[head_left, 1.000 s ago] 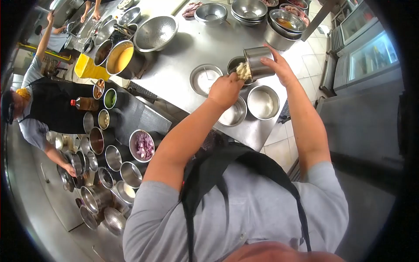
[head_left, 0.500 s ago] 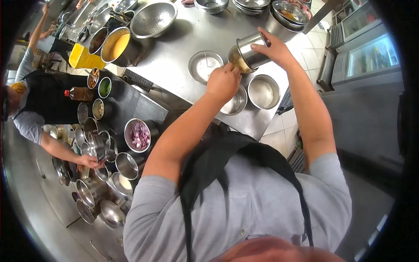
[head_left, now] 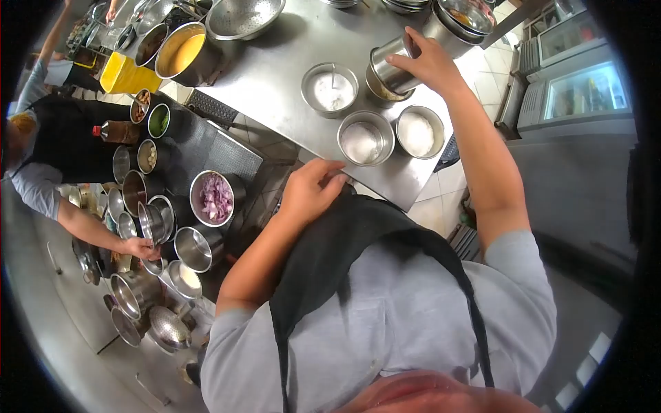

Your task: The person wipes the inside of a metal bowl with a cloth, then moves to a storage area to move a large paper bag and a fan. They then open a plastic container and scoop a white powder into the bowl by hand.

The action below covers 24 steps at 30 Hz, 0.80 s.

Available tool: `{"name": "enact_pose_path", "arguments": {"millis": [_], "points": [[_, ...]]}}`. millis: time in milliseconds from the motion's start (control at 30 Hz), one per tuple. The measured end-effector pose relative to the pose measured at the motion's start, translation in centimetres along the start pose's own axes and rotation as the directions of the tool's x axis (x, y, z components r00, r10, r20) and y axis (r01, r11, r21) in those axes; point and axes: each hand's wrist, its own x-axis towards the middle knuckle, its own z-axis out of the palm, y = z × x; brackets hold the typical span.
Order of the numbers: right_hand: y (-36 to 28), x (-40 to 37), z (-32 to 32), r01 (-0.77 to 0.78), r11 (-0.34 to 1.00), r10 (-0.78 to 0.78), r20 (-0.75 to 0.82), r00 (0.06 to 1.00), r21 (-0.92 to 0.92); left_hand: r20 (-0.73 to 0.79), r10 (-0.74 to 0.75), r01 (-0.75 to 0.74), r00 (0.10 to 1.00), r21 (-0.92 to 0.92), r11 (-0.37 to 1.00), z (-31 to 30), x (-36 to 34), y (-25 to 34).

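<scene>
My right hand point(head_left: 432, 63) grips the dark handle of a cylindrical steel pot point(head_left: 394, 63). The pot is tipped on its side over a round metal pan point(head_left: 385, 96) with pale yellowish contents, partly covered by the pot. My left hand point(head_left: 313, 187) is by the near table edge in front of my apron, with thumb and forefinger apart and nothing visible in it. Close by are three more metal pans: one with whitish contents and a thin utensil point(head_left: 330, 89), one whitish inside point(head_left: 363, 140), and another with white contents point(head_left: 417, 132).
At the left, a co-worker's hand point(head_left: 141, 249) holds a metal bowl among several pots. Chopped purple onion fills a container point(head_left: 213, 199). A colander point(head_left: 244, 15) and a pot of yellow-orange liquid point(head_left: 182, 55) stand farther back. Stacked bowls point(head_left: 467, 15) are at the right.
My left hand has pulled back from the pan beneath the tilted pot to the near table edge. My right hand still holds the pot tilted. The view has shifted slightly.
</scene>
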Motion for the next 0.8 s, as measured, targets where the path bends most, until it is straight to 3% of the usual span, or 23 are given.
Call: {"name": "enact_pose_path", "arguments": {"millis": [33, 100, 200, 233, 300, 333, 400, 433, 500, 533, 600, 633, 700, 767, 800], "points": [[-0.4, -0.2, 0.1, 0.003, 1.000, -0.003, -0.021, 1.000, 0.006, 0.032, 0.012, -0.014, 0.999, 0.079, 0.997, -0.5, -0.9, -0.4], [-1.2, -0.6, -0.2, 0.007, 1.000, -0.006, -0.043, 0.999, 0.008, 0.017, 0.003, -0.004, 1.000, 0.066, 0.998, -1.3, -2.4, -1.3], [-3.1, -1.6, -1.1, -0.054, 0.999, 0.054, 0.047, 0.997, -0.007, 0.010, -0.064, 0.064, 0.998, 0.008, 0.998, -2.1, -3.8, -1.1], [-1.8, -1.3, -0.2, -0.048, 0.998, 0.049, -0.013, 0.999, 0.050, 0.012, -0.121, 0.121, 0.993, -0.036, 0.992, -2.4, -3.8, -1.0], [0.3, -1.7, 1.2, -0.040, 0.993, 0.048, -0.067, 0.997, 0.111, 0.000, -0.101, 0.101, 0.995, -0.042, 0.994, -2.6, -4.2, -1.5], [0.5, -2.1, 1.1, -0.135, 0.938, 0.162, -0.059, 0.985, 0.319, -0.007, -0.078, 0.078, 0.997, -0.046, 0.996, -2.8, -4.3, -1.7], [1.0, -3.0, 0.8, -0.303, 0.654, 0.378, 0.047, 0.925, 0.693, 0.014, -0.082, 0.082, 0.997, -0.035, 0.996, -3.5, -4.4, -1.7], [1.8, -3.8, 0.8, -0.295, 0.654, 0.378, 0.037, 0.925, 0.696, 0.038, -0.091, 0.092, 0.995, -0.030, 0.995, -3.7, -4.4, -1.7], [4.4, -5.6, 1.4, -0.181, 0.109, 0.331, 0.136, 0.934, 0.977, 0.011, -0.089, 0.089, 0.996, -0.082, 0.993, -3.9, -4.8, -1.3], [4.5, -6.6, 1.3, -0.168, 0.110, 0.338, 0.122, 0.933, 0.980, -0.016, -0.098, 0.095, 0.995, -0.137, 0.986, -4.0, -4.9, -1.1], [4.3, -9.2, 0.9, -0.067, -0.275, 0.366, 0.169, 0.915, 0.959, 0.019, -0.152, 0.153, 0.988, -0.192, 0.969, -4.5, -5.0, -0.4], [4.3, -10.2, 0.9, -0.049, -0.273, 0.378, 0.154, 0.913, 0.961, 0.051, -0.218, 0.224, 0.975, -0.245, 0.943, -4.7, -4.9, -0.2], [3.8, -12.0, 1.3, -0.005, -0.520, 0.259, 0.164, 0.952, 0.854, 0.082, -0.214, 0.228, 0.973, -0.264, 0.937, -4.3, -4.9, -1.6], [1.9, -13.4, 1.3, 0.018, -0.508, 0.323, 0.171, 0.931, 0.861, 0.110, -0.223, 0.245, 0.969, -0.280, 0.928, -4.2, -4.3, -1.1], [1.2, -14.1, 1.6, 0.015, -0.523, 0.266, 0.147, 0.953, 0.852, 0.150, -0.208, 0.245, 0.967, -0.304, 0.921, -4.5, -3.7, -0.1]]}}
